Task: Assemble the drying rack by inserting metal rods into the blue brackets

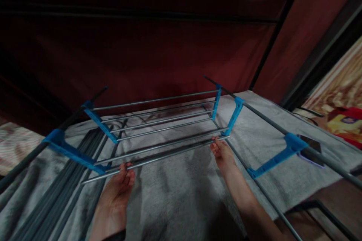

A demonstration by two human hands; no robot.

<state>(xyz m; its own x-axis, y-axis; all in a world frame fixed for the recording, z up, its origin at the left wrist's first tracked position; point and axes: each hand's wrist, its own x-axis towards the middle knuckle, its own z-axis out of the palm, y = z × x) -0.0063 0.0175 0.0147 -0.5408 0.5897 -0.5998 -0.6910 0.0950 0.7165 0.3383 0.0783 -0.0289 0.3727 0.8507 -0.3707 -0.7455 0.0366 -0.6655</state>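
Observation:
A rack of thin grey metal rods point(158, 120) joined by blue plastic connectors point(97, 120) lies over a grey blanket point(181, 188). My left hand point(120, 186) grips the near rod point(158, 152) close to its left end, fingers curled under it. My right hand point(223, 154) pinches the same rod at its right end, beside a blue connector point(233, 115). The rod runs slanted between the two hands.
Dark red fabric walls point(141, 52) with black frame poles close in behind and to the right. A bundle of loose grey rods point(65, 180) lies at left on the blanket. A long side rod with a blue bracket point(291, 147) runs along the right. A patterned rug point(339, 94) shows far right.

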